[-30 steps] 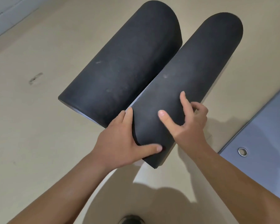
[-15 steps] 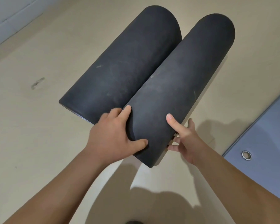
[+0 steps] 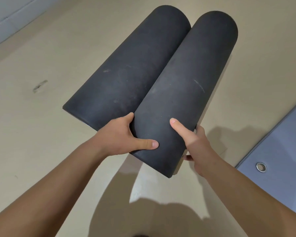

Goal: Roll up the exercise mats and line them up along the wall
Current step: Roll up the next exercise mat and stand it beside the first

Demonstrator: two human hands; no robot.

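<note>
Together two rolls (image 3: 126, 71) (image 3: 186, 86), left hand (image 3: 120, 137), right hand (image 3: 195, 144)

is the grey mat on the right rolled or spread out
Spread out: the grey mat lies flat on the floor, corner eyelet showing.

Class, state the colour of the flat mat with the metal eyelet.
The flat mat is greyish blue, clearest in the head view.

Two black rolled mats (image 3: 161, 79), touching
</note>
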